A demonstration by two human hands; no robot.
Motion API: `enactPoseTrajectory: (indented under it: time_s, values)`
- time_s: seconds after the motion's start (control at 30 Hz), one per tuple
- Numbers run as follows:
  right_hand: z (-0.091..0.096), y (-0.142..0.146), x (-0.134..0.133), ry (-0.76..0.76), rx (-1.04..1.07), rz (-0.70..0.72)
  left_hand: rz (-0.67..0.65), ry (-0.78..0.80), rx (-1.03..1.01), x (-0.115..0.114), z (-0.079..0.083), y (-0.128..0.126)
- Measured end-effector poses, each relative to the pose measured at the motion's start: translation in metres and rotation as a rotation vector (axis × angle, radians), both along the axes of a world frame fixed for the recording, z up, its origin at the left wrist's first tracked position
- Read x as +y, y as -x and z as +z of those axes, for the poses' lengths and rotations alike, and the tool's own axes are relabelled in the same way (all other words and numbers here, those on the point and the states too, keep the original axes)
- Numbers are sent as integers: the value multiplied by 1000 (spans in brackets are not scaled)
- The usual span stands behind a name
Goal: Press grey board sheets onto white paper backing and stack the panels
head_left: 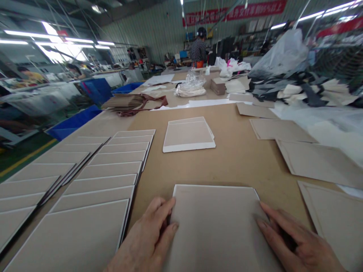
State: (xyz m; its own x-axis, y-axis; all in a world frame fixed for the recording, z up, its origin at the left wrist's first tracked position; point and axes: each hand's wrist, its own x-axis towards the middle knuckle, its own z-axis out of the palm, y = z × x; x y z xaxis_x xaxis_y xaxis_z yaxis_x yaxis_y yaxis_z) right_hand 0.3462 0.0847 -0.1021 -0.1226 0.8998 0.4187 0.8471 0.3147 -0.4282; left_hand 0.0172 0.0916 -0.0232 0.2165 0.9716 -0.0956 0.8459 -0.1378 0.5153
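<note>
A flat beige panel (215,230) with a thin white edge lies in front of me at the bottom middle. My left hand (150,234) grips its left edge, thumb on top and fingers at the side. At the right edge, my right hand (295,234) pinches the panel the same way. Beyond it rests a small stack of beige pieces (188,132) with a white strip along the near side. Overlapping rows of similar white-edged panels (85,226) spread out to the left of my left hand.
Loose beige sheets (320,158) overlap down the right side. Further back are brown fabric pieces (133,104), a clear plastic bag (191,85) and dark scraps (297,87). A blue bin (73,122) stands beyond the table's left edge. A person (199,49) stands at the far end.
</note>
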Motion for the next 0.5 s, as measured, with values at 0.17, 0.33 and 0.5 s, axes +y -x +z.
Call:
enactPoseTrajectory:
  time_s: [0.17,0.33,0.5]
  values:
    - [6,0,-1,-32,16,-2,-59,-19,23,2,-2,5]
    - [14,9,-3,4,39,-27,-85,-120,-3,5,-14,11]
    - [19,16,-5,75,57,-41,-34,-231,-74,5,-22,13]
